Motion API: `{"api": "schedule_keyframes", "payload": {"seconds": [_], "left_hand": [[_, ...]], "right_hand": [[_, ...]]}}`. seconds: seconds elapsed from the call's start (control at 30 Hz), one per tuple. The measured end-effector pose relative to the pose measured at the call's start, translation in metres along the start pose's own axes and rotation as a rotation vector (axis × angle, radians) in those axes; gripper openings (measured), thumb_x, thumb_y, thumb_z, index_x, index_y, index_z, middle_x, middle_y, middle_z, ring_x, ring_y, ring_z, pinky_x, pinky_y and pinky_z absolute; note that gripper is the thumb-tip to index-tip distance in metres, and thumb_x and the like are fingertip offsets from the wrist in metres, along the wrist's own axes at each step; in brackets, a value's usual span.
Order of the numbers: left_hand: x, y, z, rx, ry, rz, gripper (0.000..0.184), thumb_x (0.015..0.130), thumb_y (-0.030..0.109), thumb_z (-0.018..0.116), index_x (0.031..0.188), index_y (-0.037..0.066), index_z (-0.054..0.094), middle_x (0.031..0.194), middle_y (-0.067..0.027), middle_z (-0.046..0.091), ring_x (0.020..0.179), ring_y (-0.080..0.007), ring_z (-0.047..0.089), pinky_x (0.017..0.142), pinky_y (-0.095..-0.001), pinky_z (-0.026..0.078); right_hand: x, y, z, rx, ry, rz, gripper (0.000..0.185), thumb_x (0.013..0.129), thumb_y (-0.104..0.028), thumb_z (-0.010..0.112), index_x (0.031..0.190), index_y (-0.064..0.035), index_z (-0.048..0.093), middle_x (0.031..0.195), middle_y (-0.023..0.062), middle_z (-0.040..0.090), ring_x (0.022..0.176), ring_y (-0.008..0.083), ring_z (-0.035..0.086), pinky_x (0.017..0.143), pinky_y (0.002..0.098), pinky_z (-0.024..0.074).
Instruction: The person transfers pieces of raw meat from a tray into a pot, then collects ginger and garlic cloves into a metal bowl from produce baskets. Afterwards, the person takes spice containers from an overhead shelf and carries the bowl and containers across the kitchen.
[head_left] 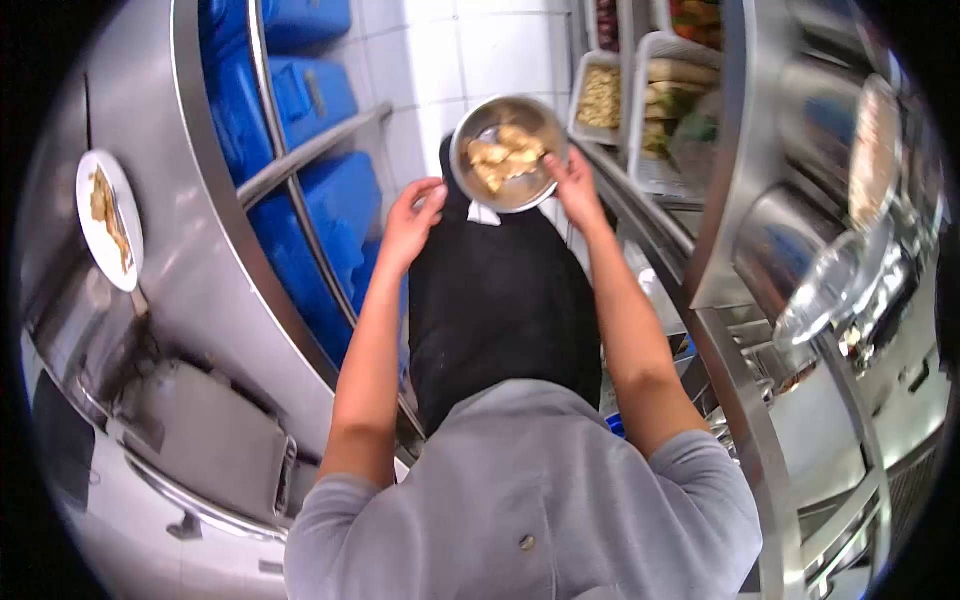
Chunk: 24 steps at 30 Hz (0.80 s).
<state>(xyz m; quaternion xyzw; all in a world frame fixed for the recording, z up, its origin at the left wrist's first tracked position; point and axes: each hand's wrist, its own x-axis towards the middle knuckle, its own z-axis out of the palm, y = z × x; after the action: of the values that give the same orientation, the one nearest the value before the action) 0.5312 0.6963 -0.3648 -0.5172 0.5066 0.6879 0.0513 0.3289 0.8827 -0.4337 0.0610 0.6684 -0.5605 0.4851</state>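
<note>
A round metal bowl [462,150] is held out in front of me over the tiled floor. Golden-brown food pieces [505,155], perhaps cooked chunks, lie inside it. My right hand [574,185] grips the bowl's right rim, with the thumb over the edge and the other fingers partly hidden. To the left of the bowl, my left hand [412,218] is loosely curled, apart from the rim, with thumb and fingers separated and nothing visible between them.
Blue bins [310,215] stand behind metal rails on the left. A white plate of food [110,220] rests on the steel counter [215,270]. White baskets [640,110] of food sit on the right rack. Farther right are a steel counter and clear plastic wrap [830,285].
</note>
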Motion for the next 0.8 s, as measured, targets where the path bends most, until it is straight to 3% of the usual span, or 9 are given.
{"api": "schedule_keyframes", "payload": {"seconds": [0.07, 0.2, 0.3, 0.37, 0.47, 0.5, 0.57, 0.63, 0.8], "left_hand": [[-0.018, -0.007, 0.003, 0.153, 0.081, 0.138, 0.037, 0.094, 0.027, 0.062, 0.120, 0.000, 0.059, 0.113, -0.0109, 0.065, 0.101, -0.0170, 0.063, 0.088, -0.0285, 0.049], [-0.104, 0.004, -0.019, 0.190, -0.063, 0.019, 0.036, 0.094, 0.026, 0.062, 0.122, 0.004, 0.060, 0.120, -0.0104, 0.064, 0.110, -0.0210, 0.061, 0.095, -0.0332, 0.046], [-0.160, 0.010, -0.026, 0.528, -0.590, 0.173, 0.047, 0.095, 0.037, 0.054, 0.135, 0.013, 0.051, 0.144, -0.0116, 0.045, 0.139, -0.0320, 0.033, 0.115, -0.0472, 0.023], [-0.168, -0.018, -0.022, 0.970, -0.577, 0.264, 0.055, 0.098, 0.044, 0.043, 0.145, 0.016, 0.040, 0.154, -0.0099, 0.031, 0.144, -0.0334, 0.022, 0.116, -0.0561, 0.012], [-0.092, -0.080, -0.044, 1.554, -0.122, -0.290, 0.056, 0.099, 0.045, 0.040, 0.145, 0.014, 0.038, 0.156, -0.0110, 0.024, 0.143, -0.0382, 0.021, 0.112, -0.0655, 0.009], [-0.073, -0.060, -0.047, 1.690, -0.210, -0.353, 0.055, 0.098, 0.044, 0.043, 0.143, 0.011, 0.040, 0.153, -0.0158, 0.029, 0.141, -0.0364, 0.028, 0.114, -0.0581, 0.017], [-0.059, -0.027, -0.034, 0.832, 0.031, -0.068, 0.047, 0.097, 0.035, 0.049, 0.136, 0.008, 0.048, 0.142, -0.0186, 0.046, 0.132, -0.0328, 0.044, 0.109, -0.0475, 0.032], [-0.065, 0.010, -0.023, 0.407, -0.022, 0.026, 0.047, 0.098, 0.036, 0.052, 0.135, 0.008, 0.049, 0.126, -0.0163, 0.061, 0.117, -0.0270, 0.057, 0.098, -0.0355, 0.044], [-0.029, 0.025, -0.007, -0.039, -0.132, -0.011, 0.039, 0.099, 0.034, 0.052, 0.124, 0.004, 0.058, 0.120, -0.0080, 0.062, 0.102, -0.0170, 0.060, 0.087, -0.0315, 0.050]], "right_hand": [[0.005, 0.007, 0.000, -0.031, 0.021, -0.035, 0.029, 0.097, -0.020, 0.057, 0.117, -0.0005, 0.054, 0.108, 0.0110, 0.065, 0.090, 0.0139, 0.063, 0.076, 0.0281, 0.0518], [-0.018, -0.007, -0.009, -0.073, 0.147, 0.074, 0.027, 0.096, -0.019, 0.057, 0.119, -0.0050, 0.053, 0.104, 0.0099, 0.066, 0.083, 0.0153, 0.066, 0.065, 0.0295, 0.0554], [-0.023, -0.013, -0.022, -0.018, 0.199, 0.058, 0.026, 0.096, -0.017, 0.056, 0.119, -0.0059, 0.053, 0.101, 0.0094, 0.066, 0.083, 0.0178, 0.067, 0.065, 0.0324, 0.0578], [-0.029, -0.021, -0.021, -0.020, 0.252, 0.086, 0.027, 0.096, -0.018, 0.055, 0.122, -0.0078, 0.052, 0.100, 0.0067, 0.066, 0.080, 0.0147, 0.067, 0.061, 0.0272, 0.0558], [-0.033, -0.025, -0.022, -0.055, 0.247, 0.063, 0.027, 0.096, -0.017, 0.055, 0.120, -0.0071, 0.052, 0.097, 0.0063, 0.066, 0.073, 0.0134, 0.066, 0.054, 0.0251, 0.0522], [-0.031, -0.032, -0.022, -0.099, 0.241, 0.030, 0.026, 0.096, -0.017, 0.055, 0.120, -0.0070, 0.052, 0.097, 0.0064, 0.066, 0.073, 0.0134, 0.066, 0.053, 0.0252, 0.0520], [-0.040, -0.051, -0.006, -0.023, 0.338, 0.043, 0.024, 0.096, -0.016, 0.055, 0.118, -0.0079, 0.053, 0.094, 0.0053, 0.066, 0.067, 0.0102, 0.063, 0.049, 0.0236, 0.0484], [-0.039, -0.047, -0.015, -0.044, 0.246, -0.009, 0.022, 0.095, -0.019, 0.059, 0.115, -0.0099, 0.055, 0.085, -0.0007, 0.065, 0.060, 0.0059, 0.055, 0.048, 0.0215, 0.0433], [-0.023, -0.020, -0.010, -0.101, 0.027, 0.031, 0.037, 0.095, -0.028, 0.061, 0.124, -0.0063, 0.053, 0.100, 0.0032, 0.067, 0.084, 0.0110, 0.063, 0.070, 0.0276, 0.0517]]}}
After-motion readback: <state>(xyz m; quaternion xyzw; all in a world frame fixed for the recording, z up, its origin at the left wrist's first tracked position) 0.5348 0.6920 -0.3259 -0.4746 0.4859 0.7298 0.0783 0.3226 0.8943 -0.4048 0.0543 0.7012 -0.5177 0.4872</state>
